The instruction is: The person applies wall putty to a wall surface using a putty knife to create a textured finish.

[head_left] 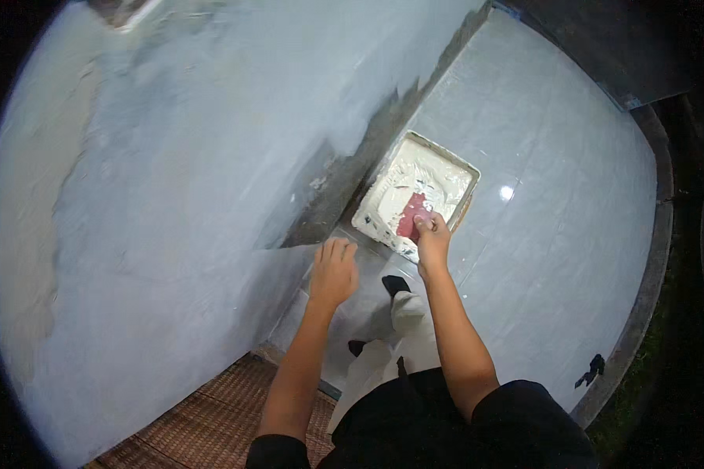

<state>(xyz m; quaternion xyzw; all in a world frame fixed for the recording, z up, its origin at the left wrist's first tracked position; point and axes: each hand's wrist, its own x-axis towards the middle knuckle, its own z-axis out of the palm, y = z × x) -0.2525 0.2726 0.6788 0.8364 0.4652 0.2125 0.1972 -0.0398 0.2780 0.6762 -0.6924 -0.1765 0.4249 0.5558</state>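
My right hand [433, 241] grips a flat red spreader [411, 216] between thumb and fingers. Its blade lies in the cream-coloured paste [414, 160] inside a square, shallow tray [468, 205]. The tray rests on the floor against the foot of the wall, its rim and sides smeared with paste. To the left of the tray, my left hand [334, 273] hangs beside the wall with its back up. Its fingers are loosely bent and a little apart, and I see nothing in them. Whether it touches the wall I cannot tell.
A pale, patchily coated wall [203, 156] fills the left, with a bare grey strip [313, 199] along its base. Glossy grey tiles [540, 234] cover the floor to a curved kerb [648, 305]. A woven mat [203, 422] lies lower left; a dark scrap [590, 370] lies right.
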